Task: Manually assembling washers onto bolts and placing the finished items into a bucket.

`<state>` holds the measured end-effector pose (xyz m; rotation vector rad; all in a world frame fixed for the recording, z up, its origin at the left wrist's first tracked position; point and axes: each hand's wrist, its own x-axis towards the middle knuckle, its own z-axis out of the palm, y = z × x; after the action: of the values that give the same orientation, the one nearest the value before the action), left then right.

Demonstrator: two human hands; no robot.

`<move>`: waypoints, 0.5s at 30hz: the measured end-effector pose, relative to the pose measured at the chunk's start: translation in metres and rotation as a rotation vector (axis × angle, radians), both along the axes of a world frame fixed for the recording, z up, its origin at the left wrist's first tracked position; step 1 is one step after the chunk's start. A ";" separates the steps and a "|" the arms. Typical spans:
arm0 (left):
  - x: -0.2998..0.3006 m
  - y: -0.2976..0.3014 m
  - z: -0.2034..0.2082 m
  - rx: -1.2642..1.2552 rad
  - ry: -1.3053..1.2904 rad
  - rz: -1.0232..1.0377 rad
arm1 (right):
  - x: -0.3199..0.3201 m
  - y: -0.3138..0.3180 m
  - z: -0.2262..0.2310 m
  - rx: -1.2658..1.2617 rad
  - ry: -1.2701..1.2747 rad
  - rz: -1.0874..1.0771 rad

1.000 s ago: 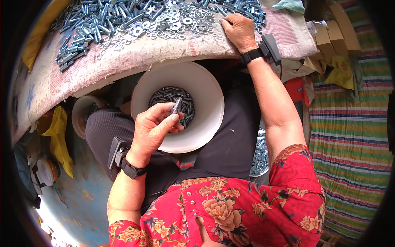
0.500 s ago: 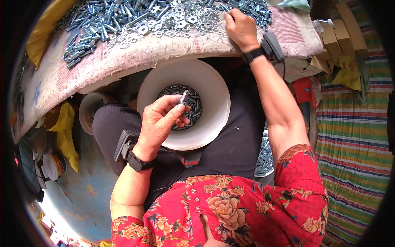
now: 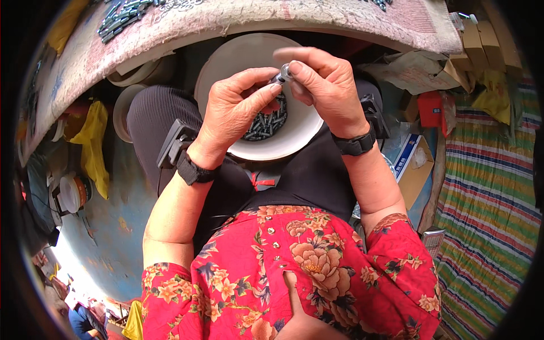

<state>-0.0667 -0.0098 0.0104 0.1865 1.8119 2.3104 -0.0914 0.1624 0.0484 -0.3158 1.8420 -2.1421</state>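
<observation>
My left hand (image 3: 233,107) is closed in a pinch around a short metal bolt (image 3: 277,77), its tip pointing up and to the right. At that tip my right hand (image 3: 327,86) pinches a small shiny ring (image 3: 285,70), a washer or a nut; which one I cannot tell. The right index finger is blurred. Both hands are over a white bucket (image 3: 300,141) held between my knees. Dark metal bolts (image 3: 265,126) lie in a heap at its bottom, partly hidden by my hands.
A cloth-covered table (image 3: 226,20) curves across the far side, with bolts (image 3: 127,17) and washers (image 3: 175,4) on it. Another pale bucket (image 3: 123,113) stands by my left knee. An open cardboard box (image 3: 416,175) and a striped sheet (image 3: 487,209) are at right.
My right hand has come back from the heap on the table to the bolt in my left hand. The view has shifted, so less of the table shows.
</observation>
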 end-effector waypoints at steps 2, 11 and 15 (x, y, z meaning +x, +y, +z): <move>0.000 0.001 -0.002 -0.006 0.088 0.012 | 0.003 -0.003 -0.002 -0.050 -0.037 -0.019; -0.001 -0.001 -0.005 0.003 0.178 0.049 | 0.008 -0.016 -0.012 -0.267 -0.052 -0.122; -0.002 0.008 -0.001 0.114 0.040 0.045 | 0.012 -0.020 -0.020 -0.016 0.205 -0.320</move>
<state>-0.0683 -0.0018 0.0096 0.2134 1.7201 2.4603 -0.0792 0.1424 0.0288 -0.2679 2.1130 -2.4135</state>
